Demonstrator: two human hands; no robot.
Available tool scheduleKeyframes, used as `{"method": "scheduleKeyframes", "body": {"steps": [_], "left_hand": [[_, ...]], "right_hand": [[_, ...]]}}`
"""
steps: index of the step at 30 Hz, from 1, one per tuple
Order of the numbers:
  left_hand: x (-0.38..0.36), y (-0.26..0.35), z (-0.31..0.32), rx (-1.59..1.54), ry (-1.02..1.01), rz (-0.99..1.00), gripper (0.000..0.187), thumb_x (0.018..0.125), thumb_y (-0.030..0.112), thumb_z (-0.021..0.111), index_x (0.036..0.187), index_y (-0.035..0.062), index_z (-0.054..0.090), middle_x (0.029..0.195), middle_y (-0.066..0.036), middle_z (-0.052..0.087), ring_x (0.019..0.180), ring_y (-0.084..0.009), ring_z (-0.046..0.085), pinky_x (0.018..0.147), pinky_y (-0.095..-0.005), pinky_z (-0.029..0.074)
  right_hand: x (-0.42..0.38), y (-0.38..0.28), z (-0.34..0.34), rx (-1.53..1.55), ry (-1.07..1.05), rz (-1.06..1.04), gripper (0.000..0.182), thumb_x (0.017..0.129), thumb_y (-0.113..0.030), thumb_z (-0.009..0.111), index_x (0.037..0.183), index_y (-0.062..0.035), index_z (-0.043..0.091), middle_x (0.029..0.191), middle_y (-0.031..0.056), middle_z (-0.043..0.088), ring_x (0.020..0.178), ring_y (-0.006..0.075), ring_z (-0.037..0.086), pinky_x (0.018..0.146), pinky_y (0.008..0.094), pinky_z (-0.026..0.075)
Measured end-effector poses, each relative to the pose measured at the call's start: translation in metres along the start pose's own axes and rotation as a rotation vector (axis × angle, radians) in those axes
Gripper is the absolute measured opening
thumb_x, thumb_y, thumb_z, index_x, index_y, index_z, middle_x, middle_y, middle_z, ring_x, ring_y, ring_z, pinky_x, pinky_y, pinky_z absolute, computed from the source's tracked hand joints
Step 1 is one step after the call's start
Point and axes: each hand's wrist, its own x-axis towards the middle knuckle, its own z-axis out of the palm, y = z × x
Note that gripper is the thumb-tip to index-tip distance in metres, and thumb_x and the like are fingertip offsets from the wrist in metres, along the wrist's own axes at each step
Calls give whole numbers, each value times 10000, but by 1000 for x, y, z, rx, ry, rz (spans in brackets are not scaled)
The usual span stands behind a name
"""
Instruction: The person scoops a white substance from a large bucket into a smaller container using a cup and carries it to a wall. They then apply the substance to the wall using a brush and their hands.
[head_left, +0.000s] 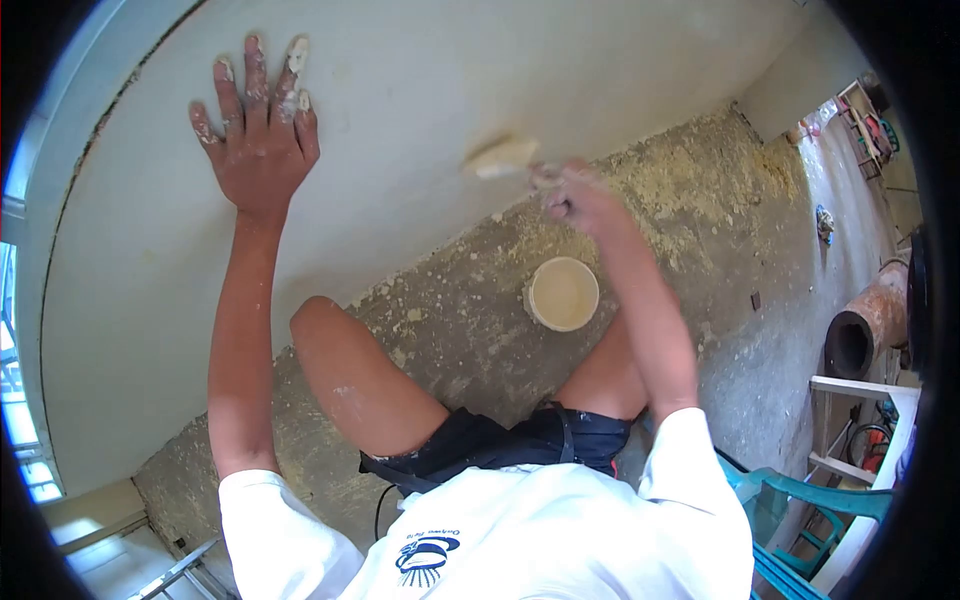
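My left hand [262, 150] lies flat on the pale wall [400, 90], fingers spread, with whitish paste on the fingertips. Closed around the handle of a brush or scraper is my right hand [575, 195], somewhat blurred by motion. The tool's pale, blurred head [503, 158] is at the lower part of the wall; its exact type cannot be made out. Below my right hand, a round white bucket [564, 293] with cream-coloured contents stands on the floor between my knees.
The concrete floor [690, 200] is spattered with paste. At the right are a rusty pipe [868, 325], a white ladder-like frame [865, 388] and a green plastic chair [815, 492]. A window [12, 330] is at the far left.
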Motion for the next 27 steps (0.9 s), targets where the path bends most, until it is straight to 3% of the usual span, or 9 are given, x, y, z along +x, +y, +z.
{"method": "scheduleKeyframes", "body": {"steps": [2,4,6,12,16,19,23,27], "left_hand": [[1,0,-1,19,-11,5,386,834,335,405,1193,264,529,1318,-6,425,1205,-249,386,1038,-453,89],[-1,1,1,42,-22,3,384,833,332,406,1188,261,533,1315,-2,427,1197,-246,395,1032,-453,107],[-2,0,5,49,25,1,372,833,330,411,1171,255,547,1315,2,428,1183,-244,411,1004,-454,167],[3,5,-3,186,-30,4,348,838,333,409,1142,274,566,1310,4,434,1182,-242,412,1011,-455,140],[-1,1,4,69,12,17,349,834,330,414,1143,275,567,1301,-2,445,1177,-251,417,1015,-459,126],[2,1,3,49,42,3,352,834,331,416,1146,262,566,1297,-12,450,1174,-266,419,1016,-459,127],[0,0,1,71,4,16,360,837,328,413,1157,252,558,1299,-25,447,1175,-277,418,1020,-459,121],[1,1,3,47,27,13,370,841,321,411,1179,252,543,1299,-37,447,1174,-288,416,1013,-471,138]], "right_hand": [[-45,-36,4,-47,-117,-130,221,884,-138,452,1009,40,494,749,69,551,434,45,357,358,183,288],[-91,-49,12,-7,-71,-245,295,848,-203,560,1030,18,487,682,27,525,418,49,389,346,177,306],[-114,-55,22,-57,-17,-336,304,840,-218,571,1014,16,488,680,24,526,411,46,391,339,175,295],[-64,-29,30,143,93,-639,197,840,-228,568,936,-61,526,626,13,519,417,39,405,337,166,279],[15,48,-5,60,154,-353,181,837,-242,568,819,-62,561,618,-9,517,463,40,417,374,178,290],[20,127,-20,0,256,-216,243,779,-311,636,809,-82,561,582,-34,479,429,45,398,346,188,253],[5,158,-30,-71,353,26,225,794,-296,616,830,-77,582,589,-26,476,430,53,388,349,197,239],[26,167,-48,-73,296,88,202,805,-274,598,793,-75,567,591,-16,475,429,66,386,343,217,244]]}}
